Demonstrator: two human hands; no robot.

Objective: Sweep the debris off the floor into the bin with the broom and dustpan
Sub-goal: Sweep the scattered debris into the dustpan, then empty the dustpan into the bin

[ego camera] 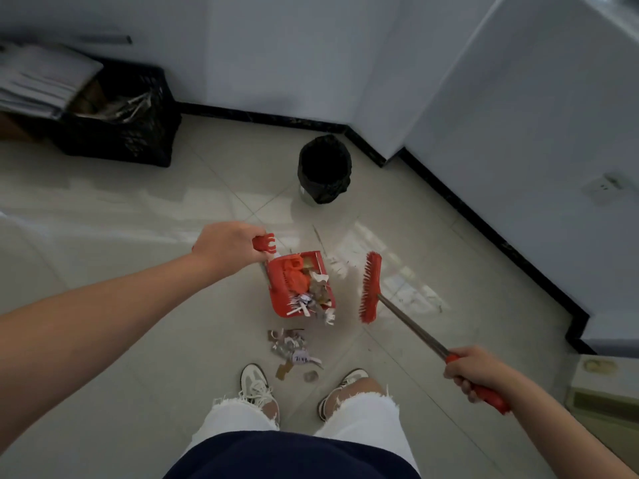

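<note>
The left hand [226,248] hides most of the dustpan handle [263,243].

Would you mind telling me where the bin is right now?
In the head view the bin stands on the floor near the wall corner, up centre, beyond the dustpan and the broom, right of the black crate.

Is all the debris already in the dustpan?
No: a pile of debris lies on the floor in front of the shoes, outside the dustpan.
</note>
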